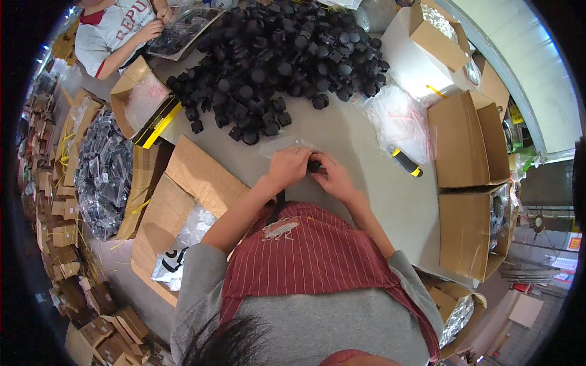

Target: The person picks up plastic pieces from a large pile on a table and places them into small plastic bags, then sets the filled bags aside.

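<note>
Hundreds of small black plastic parts (278, 61) heaped on the grey table (342, 131), well beyond the hands, so most of the bagging judged not yet done. One black part (314, 165) pinched between both hands at the near table edge, just in front of the striped red apron (317, 250). Left hand (288, 167) curled around the part and the lower end of a clear plastic bag (285, 145), fingers closed on them. Right hand (329, 177) closed against the same part from the other side, thumb and fingertips pressing in. Bag lying flat and see-through on the table, its far end pointing toward the heap; whether the part sits inside the bag or just at its mouth cannot be told. Part itself dark, matte, short and roundish like a cap or knob, mostly hidden by fingers. More empty clear bags (400, 119) with red markings piled to the right, near a yellow-and-black cutter (405, 163). Filled bags packed in a large open sack (107, 174) on the left and in cardboard boxes (470, 232) on the right, suggesting a good share already finished. Another person's hand (149, 28) at a tray on the far side.
</note>
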A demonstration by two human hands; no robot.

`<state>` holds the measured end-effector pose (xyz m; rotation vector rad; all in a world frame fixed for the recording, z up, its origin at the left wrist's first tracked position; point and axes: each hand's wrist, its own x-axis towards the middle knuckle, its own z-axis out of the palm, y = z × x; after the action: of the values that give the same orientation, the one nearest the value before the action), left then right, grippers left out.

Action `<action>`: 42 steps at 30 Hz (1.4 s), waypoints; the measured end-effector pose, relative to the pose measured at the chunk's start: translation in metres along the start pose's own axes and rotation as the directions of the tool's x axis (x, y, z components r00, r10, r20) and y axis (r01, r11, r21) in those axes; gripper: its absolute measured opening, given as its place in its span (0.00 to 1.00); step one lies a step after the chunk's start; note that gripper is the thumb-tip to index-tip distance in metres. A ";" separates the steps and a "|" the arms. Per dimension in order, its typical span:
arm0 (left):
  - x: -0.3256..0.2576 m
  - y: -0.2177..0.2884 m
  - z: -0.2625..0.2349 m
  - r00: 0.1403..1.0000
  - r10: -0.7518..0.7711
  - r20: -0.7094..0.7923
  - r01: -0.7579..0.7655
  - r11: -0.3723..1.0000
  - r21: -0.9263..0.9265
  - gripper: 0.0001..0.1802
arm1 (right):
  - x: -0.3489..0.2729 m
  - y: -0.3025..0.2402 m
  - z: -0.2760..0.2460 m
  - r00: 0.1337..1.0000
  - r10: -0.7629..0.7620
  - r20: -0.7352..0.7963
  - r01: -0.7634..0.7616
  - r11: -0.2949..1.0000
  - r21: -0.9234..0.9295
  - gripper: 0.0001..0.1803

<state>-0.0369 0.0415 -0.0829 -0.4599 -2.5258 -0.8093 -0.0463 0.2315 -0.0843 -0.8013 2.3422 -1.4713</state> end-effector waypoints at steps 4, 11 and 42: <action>-0.003 -0.001 0.001 0.997 -0.013 0.079 0.011 1.000 0.026 0.03 | -0.004 0.010 0.011 0.987 -0.099 -0.129 0.088 0.992 -0.091 0.29; -0.004 0.002 0.006 0.993 0.083 0.084 -0.080 0.996 -0.034 0.03 | -0.002 0.033 0.009 0.959 0.186 -0.216 -0.117 0.948 0.298 0.23; -0.021 0.021 0.019 0.991 0.089 0.100 -0.111 0.962 0.247 0.19 | -0.015 0.022 -0.002 0.870 -0.448 -0.207 0.164 0.658 -0.735 0.05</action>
<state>-0.0166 0.0656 -0.0978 -0.5421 -2.6154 -0.4294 -0.0421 0.2489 -0.1037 -1.2475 3.2735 -0.8221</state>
